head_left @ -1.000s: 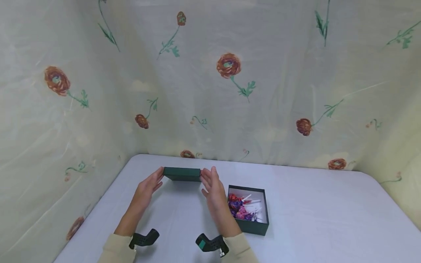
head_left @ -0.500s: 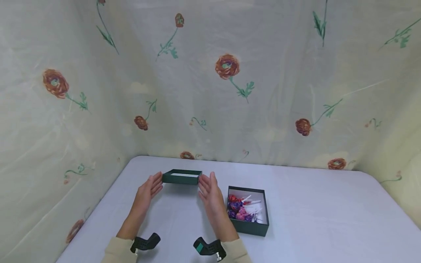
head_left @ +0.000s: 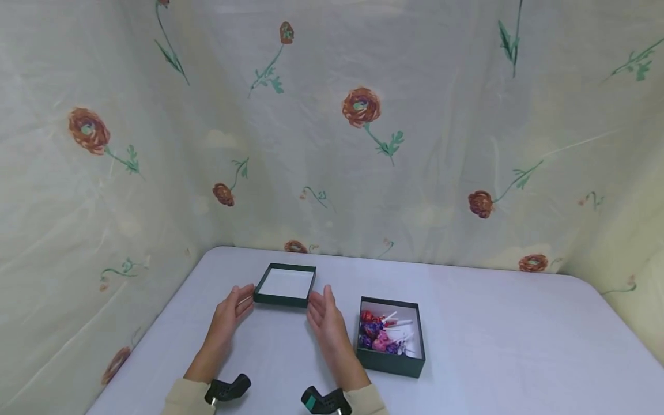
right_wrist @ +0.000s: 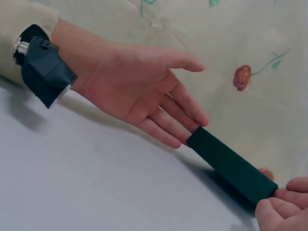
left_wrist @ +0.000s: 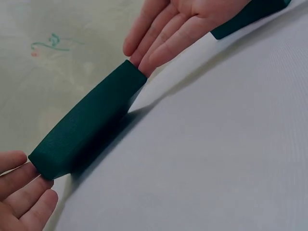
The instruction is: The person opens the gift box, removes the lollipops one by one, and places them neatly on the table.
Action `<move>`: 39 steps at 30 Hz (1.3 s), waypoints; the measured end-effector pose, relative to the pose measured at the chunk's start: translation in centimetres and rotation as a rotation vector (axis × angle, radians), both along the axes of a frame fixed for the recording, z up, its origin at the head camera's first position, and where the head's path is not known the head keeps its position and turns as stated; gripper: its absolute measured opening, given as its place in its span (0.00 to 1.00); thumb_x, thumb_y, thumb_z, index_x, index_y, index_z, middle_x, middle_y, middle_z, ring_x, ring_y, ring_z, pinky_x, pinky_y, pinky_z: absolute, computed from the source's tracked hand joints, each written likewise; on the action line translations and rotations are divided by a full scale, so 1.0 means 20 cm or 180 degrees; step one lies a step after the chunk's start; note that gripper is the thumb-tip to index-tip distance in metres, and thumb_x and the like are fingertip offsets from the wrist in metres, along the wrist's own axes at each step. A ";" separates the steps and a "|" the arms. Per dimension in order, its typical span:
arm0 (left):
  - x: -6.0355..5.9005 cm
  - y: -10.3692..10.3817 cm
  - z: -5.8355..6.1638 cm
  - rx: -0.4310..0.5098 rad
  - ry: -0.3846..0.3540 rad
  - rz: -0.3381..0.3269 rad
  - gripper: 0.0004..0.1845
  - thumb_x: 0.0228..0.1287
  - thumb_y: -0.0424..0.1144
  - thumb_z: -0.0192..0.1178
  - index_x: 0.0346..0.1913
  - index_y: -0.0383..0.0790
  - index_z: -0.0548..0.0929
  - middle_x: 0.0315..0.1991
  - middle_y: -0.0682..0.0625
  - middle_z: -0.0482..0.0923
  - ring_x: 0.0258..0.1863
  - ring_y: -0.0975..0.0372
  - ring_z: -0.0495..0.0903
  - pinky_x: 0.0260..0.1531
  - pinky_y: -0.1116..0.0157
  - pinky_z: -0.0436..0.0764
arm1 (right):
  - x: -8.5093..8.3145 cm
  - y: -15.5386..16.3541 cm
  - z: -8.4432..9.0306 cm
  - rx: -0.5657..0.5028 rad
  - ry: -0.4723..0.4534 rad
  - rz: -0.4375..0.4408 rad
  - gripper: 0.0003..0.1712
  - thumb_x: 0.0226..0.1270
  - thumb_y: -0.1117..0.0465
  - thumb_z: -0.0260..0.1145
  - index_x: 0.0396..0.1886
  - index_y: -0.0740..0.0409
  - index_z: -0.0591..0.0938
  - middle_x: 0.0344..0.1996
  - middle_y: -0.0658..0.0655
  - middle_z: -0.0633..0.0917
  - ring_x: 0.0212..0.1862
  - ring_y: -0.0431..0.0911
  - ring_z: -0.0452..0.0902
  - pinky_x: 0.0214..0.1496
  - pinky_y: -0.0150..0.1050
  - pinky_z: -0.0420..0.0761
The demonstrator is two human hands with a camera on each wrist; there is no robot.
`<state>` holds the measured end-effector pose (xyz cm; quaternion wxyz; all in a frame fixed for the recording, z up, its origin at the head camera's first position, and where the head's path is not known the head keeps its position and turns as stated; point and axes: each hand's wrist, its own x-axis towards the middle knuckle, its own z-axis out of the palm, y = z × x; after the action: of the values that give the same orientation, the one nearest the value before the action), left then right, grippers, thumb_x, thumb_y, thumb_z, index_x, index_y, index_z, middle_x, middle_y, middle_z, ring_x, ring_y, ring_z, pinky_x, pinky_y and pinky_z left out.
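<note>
Head view: you are steadying the dark green box lid (head_left: 284,285), lying white inside up on the table (head_left: 493,351), left of the lollipop box (head_left: 391,336). Your left hand (head_left: 229,315) and right hand (head_left: 323,314) are touching its near corners with straight, relaxed fingers, gripping nothing.
</note>
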<state>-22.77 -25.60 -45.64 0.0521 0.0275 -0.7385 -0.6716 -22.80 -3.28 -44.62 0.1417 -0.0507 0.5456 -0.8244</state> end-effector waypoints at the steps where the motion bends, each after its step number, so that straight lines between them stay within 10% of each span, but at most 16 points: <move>1: 0.00 0.00 0.00 0.0004 0.0002 0.0009 0.39 0.74 0.63 0.33 0.68 0.30 0.65 0.69 0.37 0.63 0.67 0.51 0.66 0.64 0.61 0.69 | 0.00 0.00 -0.01 -0.0009 0.0004 -0.0013 0.50 0.73 0.32 0.35 0.72 0.74 0.54 0.72 0.70 0.56 0.73 0.58 0.51 0.74 0.48 0.54; 39: -0.01 0.03 -0.09 -0.0511 -0.0031 0.0325 0.29 0.78 0.51 0.37 0.65 0.30 0.71 0.67 0.35 0.66 0.66 0.50 0.67 0.61 0.67 0.71 | 0.00 -0.04 -0.13 0.0070 0.0013 -0.0202 0.50 0.73 0.32 0.40 0.70 0.75 0.58 0.71 0.70 0.59 0.72 0.58 0.54 0.72 0.48 0.59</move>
<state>-23.03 -25.00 -47.41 0.0848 0.0642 -0.7878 -0.6067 -22.76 -4.12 -47.12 0.1149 -0.0334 0.5563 -0.8224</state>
